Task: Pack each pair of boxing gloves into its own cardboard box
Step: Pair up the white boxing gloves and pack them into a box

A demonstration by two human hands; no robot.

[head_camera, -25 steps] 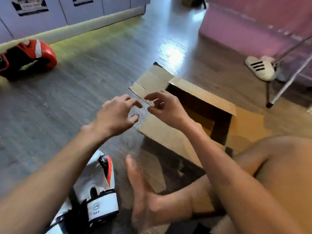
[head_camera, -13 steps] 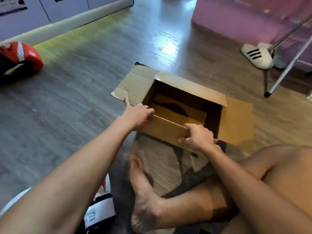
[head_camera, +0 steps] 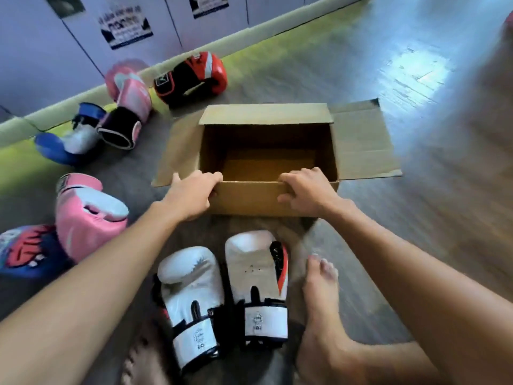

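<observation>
Centrally, cardboard box [head_camera: 249,198], open, empty: near wall was clamped by left grip [head_camera: 191,195] and right grip [head_camera: 305,190], seemingly steadied to receive white gloves [head_camera: 191,284], lower centre.

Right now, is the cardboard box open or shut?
Open. The cardboard box has its top flaps folded back, and its bare bottom shows, with no gloves inside.

Seemingly a boxing gym: pale locker doors [head_camera: 36,59] with posters [head_camera: 126,29], plank floor [head_camera: 305,68], many boxing gloves [head_camera: 194,76] on it.
</observation>
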